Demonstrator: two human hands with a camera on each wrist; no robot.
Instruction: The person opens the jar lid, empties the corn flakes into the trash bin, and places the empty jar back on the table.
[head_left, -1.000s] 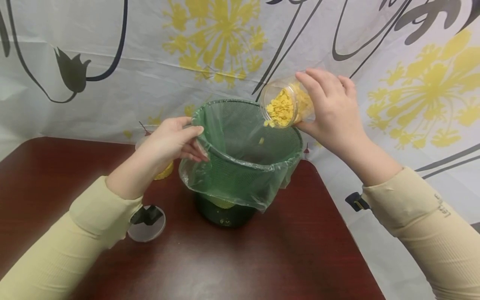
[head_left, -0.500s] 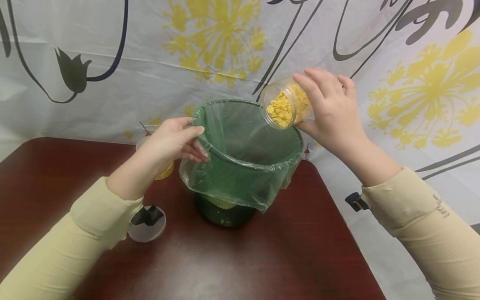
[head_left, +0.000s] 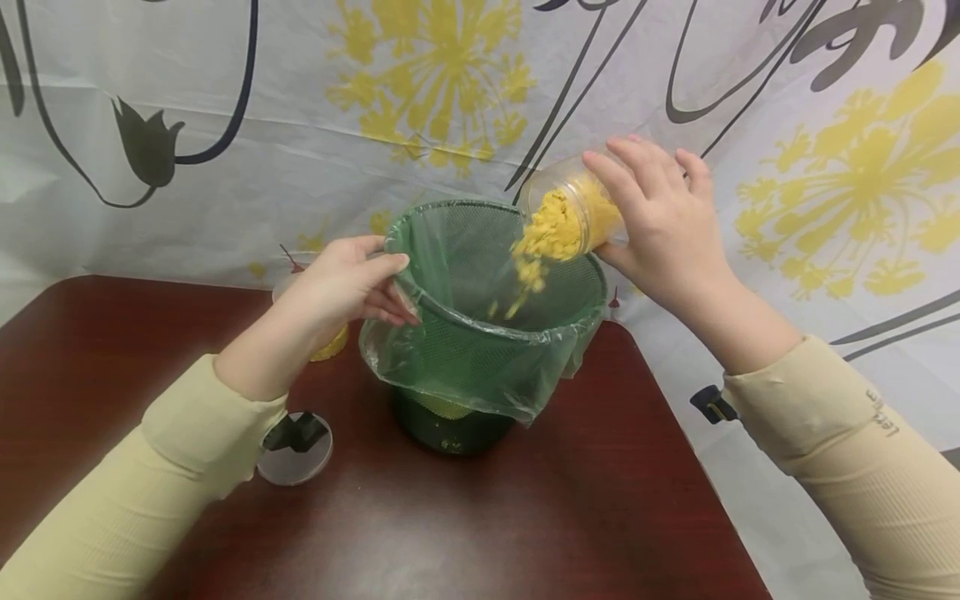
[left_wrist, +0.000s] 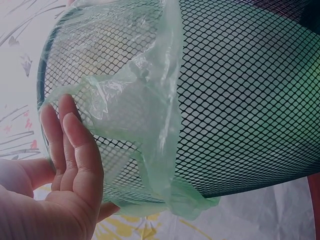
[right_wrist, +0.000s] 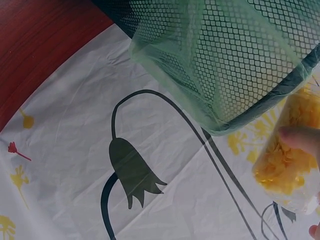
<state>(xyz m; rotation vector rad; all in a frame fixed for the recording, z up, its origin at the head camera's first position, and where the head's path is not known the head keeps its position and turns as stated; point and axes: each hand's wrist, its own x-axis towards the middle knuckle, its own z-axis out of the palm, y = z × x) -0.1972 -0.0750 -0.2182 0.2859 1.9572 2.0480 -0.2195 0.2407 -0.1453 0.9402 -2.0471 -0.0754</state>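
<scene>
A dark mesh wastebasket (head_left: 457,421) stands on the table, lined with a thin green plastic bag (head_left: 480,367) folded over its rim. My left hand (head_left: 345,279) pinches the rim at its left side, thumb on top and fingers along the outside. In the left wrist view those fingers (left_wrist: 82,155) lie against the bag and mesh. My right hand (head_left: 660,208) grips a clear jar (head_left: 600,204) from behind, tipped on its side over the basket's right rim. Yellow flakes (head_left: 555,225) spill from the jar's mouth and fall into the lined basket.
A round clear lid (head_left: 295,458) lies on the dark red table (head_left: 420,533) near the left forearm. Behind the left wrist, partly hidden, stands another clear container with yellow contents (head_left: 330,343). A patterned white sheet (head_left: 285,108) hangs behind the table.
A few flakes were falling a second ago, then none at half a second. Now a thicker stream pours from the jar. Both hands stay almost in place.
</scene>
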